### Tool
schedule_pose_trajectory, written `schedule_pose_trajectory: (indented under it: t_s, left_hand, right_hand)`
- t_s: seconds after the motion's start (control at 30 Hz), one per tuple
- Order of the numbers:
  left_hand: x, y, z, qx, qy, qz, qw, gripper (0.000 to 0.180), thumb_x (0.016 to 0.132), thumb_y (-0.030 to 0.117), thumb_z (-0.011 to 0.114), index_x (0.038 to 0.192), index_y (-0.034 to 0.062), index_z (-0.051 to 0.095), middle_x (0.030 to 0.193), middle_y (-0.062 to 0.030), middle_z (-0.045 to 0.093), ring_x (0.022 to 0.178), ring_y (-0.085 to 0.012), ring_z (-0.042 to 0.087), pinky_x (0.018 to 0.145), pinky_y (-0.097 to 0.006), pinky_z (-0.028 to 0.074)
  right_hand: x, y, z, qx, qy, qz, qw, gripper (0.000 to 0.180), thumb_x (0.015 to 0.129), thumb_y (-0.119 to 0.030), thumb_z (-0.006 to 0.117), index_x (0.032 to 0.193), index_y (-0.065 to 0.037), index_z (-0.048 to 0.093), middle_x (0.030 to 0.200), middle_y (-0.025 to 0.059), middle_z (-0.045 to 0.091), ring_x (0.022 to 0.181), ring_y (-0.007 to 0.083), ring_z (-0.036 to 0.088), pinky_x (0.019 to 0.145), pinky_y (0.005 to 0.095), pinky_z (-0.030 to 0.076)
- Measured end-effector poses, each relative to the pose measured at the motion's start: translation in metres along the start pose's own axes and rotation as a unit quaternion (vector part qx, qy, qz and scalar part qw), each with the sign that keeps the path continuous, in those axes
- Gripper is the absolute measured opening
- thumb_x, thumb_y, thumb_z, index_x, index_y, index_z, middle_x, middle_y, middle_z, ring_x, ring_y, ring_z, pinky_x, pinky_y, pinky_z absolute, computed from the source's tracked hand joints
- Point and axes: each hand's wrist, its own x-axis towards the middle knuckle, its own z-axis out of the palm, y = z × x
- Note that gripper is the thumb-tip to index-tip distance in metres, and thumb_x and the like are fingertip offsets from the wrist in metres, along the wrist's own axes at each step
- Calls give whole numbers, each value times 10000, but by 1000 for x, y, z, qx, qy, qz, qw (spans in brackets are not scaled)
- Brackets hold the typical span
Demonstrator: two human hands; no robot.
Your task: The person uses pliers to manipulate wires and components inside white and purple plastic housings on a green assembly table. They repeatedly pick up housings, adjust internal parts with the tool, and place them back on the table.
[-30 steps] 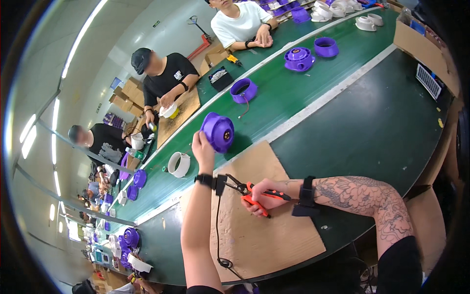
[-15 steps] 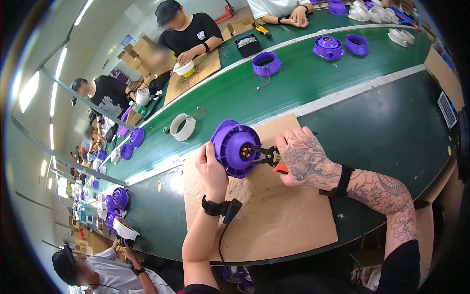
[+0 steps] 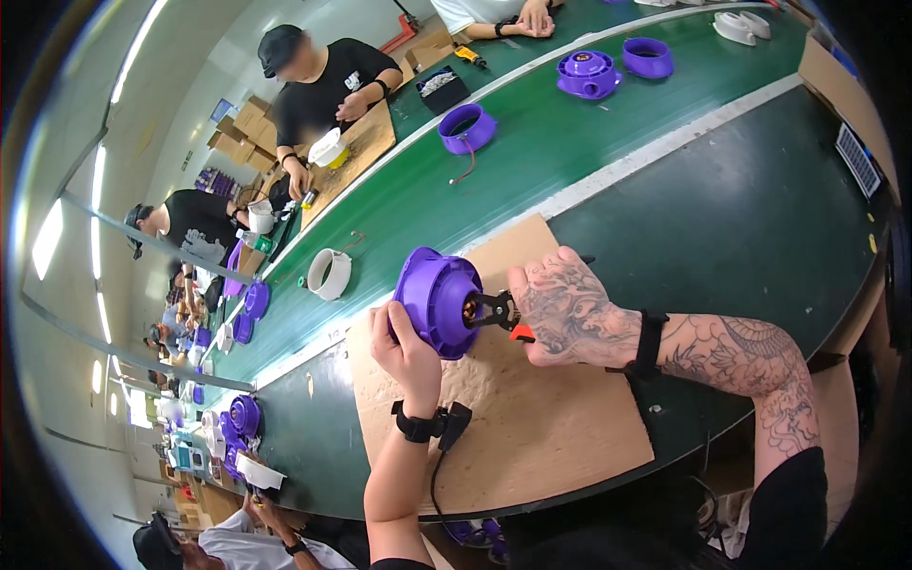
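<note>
My left hand (image 3: pixel 408 356) is closed on the rim of a round purple plastic housing (image 3: pixel 432 299), tilted above the cardboard sheet. The housing's ribbed centre, with copper-coloured parts inside, faces right. In my right hand (image 3: pixel 570 309) is a pair of pliers (image 3: pixel 494 310) with black jaws and an orange-red handle. Their jaw tips reach into the housing's centre, and I cannot tell exactly what they grip. Most of the handles is hidden by my fingers.
Under my hands lies a brown cardboard sheet (image 3: pixel 551 427) on a dark green table. Past it, a green conveyor carries a white ring (image 3: pixel 330 275) with a wire, a purple ring (image 3: pixel 466 129) and a purple housing (image 3: pixel 587 75). Co-workers sit across the belt and at the left.
The purple housing has turned so that its centre faces more to the right, and the pliers reach deeper into it. My view has shifted slightly. Across the belt, a co-worker's hands have moved apart.
</note>
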Motion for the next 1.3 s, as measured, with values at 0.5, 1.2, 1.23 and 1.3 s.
schedule_pose_trajectory:
  t_s: [0.5, 1.2, 1.23, 1.3]
  left_hand:
    - [8, -4, 1, -291, 49, -245, 923, 277, 1102, 218, 512, 931, 40, 639, 882, -10, 673, 745, -84, 625, 659, -256, 521]
    - [-5, 9, 12, 9, -3, -12, 1000, 373, 1115, 243, 499, 884, -33, 597, 784, 19, 490, 749, -82, 395, 665, -273, 363]
    - [-4, 9, 11, 19, -3, 2, 1000, 379, 1113, 246, 503, 892, -43, 608, 775, 17, 501, 743, -82, 400, 658, -273, 362]
    - [-3, 6, 9, 38, -4, 10, 999, 383, 1109, 245, 513, 892, -53, 619, 755, 15, 512, 730, -86, 408, 647, -280, 367]
  right_hand:
    - [5, -1, -4, -10, 30, 5, 999, 526, 637, -296, 779, 1032, -16, 574, 884, 150, 629, 858, 314, 631, 844, 410, 432]
    - [1, 5, 11, -3, -77, 59, 995, 484, 632, -289, 774, 957, -12, 544, 799, 141, 660, 848, 281, 681, 900, 416, 450]
    - [1, 7, 14, 8, -75, 57, 996, 483, 632, -282, 765, 960, -5, 543, 790, 143, 663, 836, 297, 684, 908, 419, 454]
    - [0, 9, 19, 29, -70, 54, 996, 481, 633, -270, 747, 965, 9, 541, 772, 149, 670, 814, 328, 691, 925, 425, 463]
